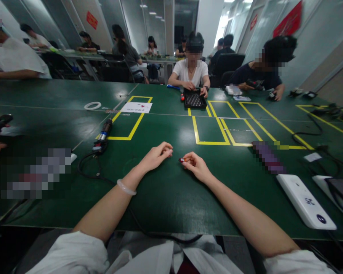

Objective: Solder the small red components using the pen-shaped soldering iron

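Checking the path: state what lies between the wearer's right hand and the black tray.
Head view: yellow tape on the green tabletop, between right hand and tray.

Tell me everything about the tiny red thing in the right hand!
The tiny red thing looks shiny, red and orange, with a dark end. It is in the grip of the right hand, over the green table, its dark end toward the left hand, which doesn't touch it. Part is hidden, and it's too small to tell its shape or material.
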Demonstrator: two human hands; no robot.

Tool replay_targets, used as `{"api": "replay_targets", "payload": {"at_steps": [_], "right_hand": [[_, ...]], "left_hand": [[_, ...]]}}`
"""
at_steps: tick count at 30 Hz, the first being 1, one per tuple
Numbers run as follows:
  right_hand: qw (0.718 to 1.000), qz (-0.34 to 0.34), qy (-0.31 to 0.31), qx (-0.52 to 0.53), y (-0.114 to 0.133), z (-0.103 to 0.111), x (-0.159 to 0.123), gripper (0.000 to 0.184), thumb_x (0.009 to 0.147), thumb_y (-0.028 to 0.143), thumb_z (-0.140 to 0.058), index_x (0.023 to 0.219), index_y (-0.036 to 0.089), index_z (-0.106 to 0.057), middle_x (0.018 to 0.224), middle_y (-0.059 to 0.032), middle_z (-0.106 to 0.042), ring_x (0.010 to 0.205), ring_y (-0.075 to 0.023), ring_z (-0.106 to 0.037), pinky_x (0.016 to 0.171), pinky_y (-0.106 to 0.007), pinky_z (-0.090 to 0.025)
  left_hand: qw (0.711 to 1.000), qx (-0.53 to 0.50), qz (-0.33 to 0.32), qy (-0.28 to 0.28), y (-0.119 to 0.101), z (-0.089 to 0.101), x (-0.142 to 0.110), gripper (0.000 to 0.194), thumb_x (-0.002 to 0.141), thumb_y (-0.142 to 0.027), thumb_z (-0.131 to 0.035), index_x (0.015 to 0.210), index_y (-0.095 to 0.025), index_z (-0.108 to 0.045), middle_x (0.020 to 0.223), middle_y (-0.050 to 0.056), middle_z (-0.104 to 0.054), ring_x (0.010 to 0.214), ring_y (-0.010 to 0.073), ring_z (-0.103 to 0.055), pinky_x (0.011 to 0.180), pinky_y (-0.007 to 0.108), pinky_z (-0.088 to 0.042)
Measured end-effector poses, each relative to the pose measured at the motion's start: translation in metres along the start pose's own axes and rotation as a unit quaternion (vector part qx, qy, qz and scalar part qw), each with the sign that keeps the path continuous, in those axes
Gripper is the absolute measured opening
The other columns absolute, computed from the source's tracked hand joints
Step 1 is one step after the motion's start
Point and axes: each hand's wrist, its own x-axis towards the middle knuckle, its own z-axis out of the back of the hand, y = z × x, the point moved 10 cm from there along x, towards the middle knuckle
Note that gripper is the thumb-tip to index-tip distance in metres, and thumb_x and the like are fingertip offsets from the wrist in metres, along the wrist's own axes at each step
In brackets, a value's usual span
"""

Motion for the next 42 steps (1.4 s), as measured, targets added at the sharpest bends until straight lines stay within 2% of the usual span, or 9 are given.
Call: {"api": "replay_targets", "payload": {"at_steps": [3,6,9,13,18,25,29,34,42], "right_hand": [[1.0,0.001,0.002,-0.007,0.0,0.0,0.0,0.026,0.082,0.037,-0.068,0.098,0.02,-0.056,0.086,-0.0016,-0.061,0.068,-0.0118,-0.056,0.063,-0.025,-0.048],[1.0,0.001,0.007,-0.018,0.001,-0.001,0.0,0.026,0.083,0.038,-0.068,0.098,0.02,-0.056,0.085,-0.0018,-0.061,0.069,-0.0121,-0.056,0.063,-0.025,-0.047],[1.0,0.0,0.01,-0.023,0.002,-0.002,0.0,0.026,0.082,0.038,-0.067,0.097,0.019,-0.057,0.085,-0.0019,-0.061,0.068,-0.0119,-0.056,0.062,-0.025,-0.047],[1.0,-0.004,0.009,-0.016,0.001,-0.003,0.0,0.026,0.082,0.038,-0.068,0.097,0.019,-0.057,0.085,-0.0018,-0.061,0.067,-0.0116,-0.056,0.062,-0.025,-0.046],[1.0,-0.004,0.002,-0.018,0.004,-0.001,0.001,0.028,0.081,0.039,-0.067,0.097,0.019,-0.057,0.083,-0.0013,-0.061,0.066,-0.0114,-0.054,0.06,-0.025,-0.044],[0.997,-0.022,-0.018,-0.074,0.005,0.003,0.001,0.028,0.079,0.039,-0.069,0.095,0.017,-0.063,0.072,0.001,-0.057,0.058,-0.0103,-0.048,0.054,-0.023,-0.036],[0.998,-0.022,-0.025,-0.06,0.003,0.004,0.002,0.029,0.078,0.04,-0.069,0.096,0.017,-0.063,0.074,0.0002,-0.058,0.06,-0.0111,-0.049,0.056,-0.024,-0.037],[0.998,-0.016,-0.031,-0.057,0.001,0.005,0.002,0.029,0.078,0.039,-0.069,0.097,0.018,-0.061,0.075,0.0005,-0.058,0.06,-0.011,-0.049,0.055,-0.024,-0.038],[0.983,0.033,-0.073,-0.164,0.017,0.015,0.001,0.019,0.082,0.032,-0.065,0.094,0.018,-0.061,0.079,-0.0009,-0.06,0.066,-0.0132,-0.053,0.06,-0.025,-0.042]], "left_hand": [[0.974,0.175,0.051,-0.132,0.038,0.066,-0.005,0.035,0.091,-0.042,-0.047,0.115,-0.017,-0.054,0.115,0.009,-0.062,0.106,0.0221,-0.058,0.093,0.036,-0.044],[0.883,0.359,0.191,-0.233,0.088,0.133,-0.033,0.048,0.086,-0.039,-0.055,0.126,-0.013,-0.05,0.131,0.018,-0.05,0.122,0.0334,-0.046,0.101,0.047,-0.035],[0.805,0.418,0.319,-0.275,0.127,0.181,-0.073,0.064,0.083,-0.042,-0.061,0.132,-0.006,-0.042,0.142,0.024,-0.037,0.129,0.0398,-0.035,0.103,0.053,-0.03],[0.779,0.365,0.455,-0.233,0.167,0.206,-0.11,0.071,0.083,-0.047,-0.06,0.133,-0.002,-0.039,0.139,0.025,-0.04,0.123,0.0407,-0.041,0.096,0.055,-0.037],[0.778,0.347,0.494,-0.174,0.176,0.21,-0.113,0.066,0.082,-0.046,-0.06,0.133,-0.009,-0.042,0.133,0.02,-0.047,0.12,0.0379,-0.045,0.089,0.049,-0.045],[0.794,0.369,0.452,-0.173,0.16,0.196,-0.098,0.067,0.077,-0.054,-0.061,0.127,-0.011,-0.05,0.123,0.021,-0.054,0.111,0.0359,-0.053,0.084,0.044,-0.047],[0.818,0.373,0.399,-0.18,0.142,0.169,-0.076,0.066,0.076,-0.054,-0.061,0.124,-0.01,-0.054,0.118,0.025,-0.057,0.108,0.0377,-0.056,0.084,0.046,-0.047],[0.857,0.391,0.305,-0.139,0.104,0.112,-0.037,0.064,0.075,-0.052,-0.06,0.125,-0.014,-0.053,0.115,0.018,-0.057,0.109,0.0341,-0.054,0.086,0.042,-0.048],[0.916,0.377,0.115,-0.075,0.011,-0.001,-0.008,0.062,0.078,-0.044,-0.06,0.134,-0.02,-0.044,0.116,0.012,-0.055,0.105,0.0283,-0.052,0.081,0.036,-0.048]]}}
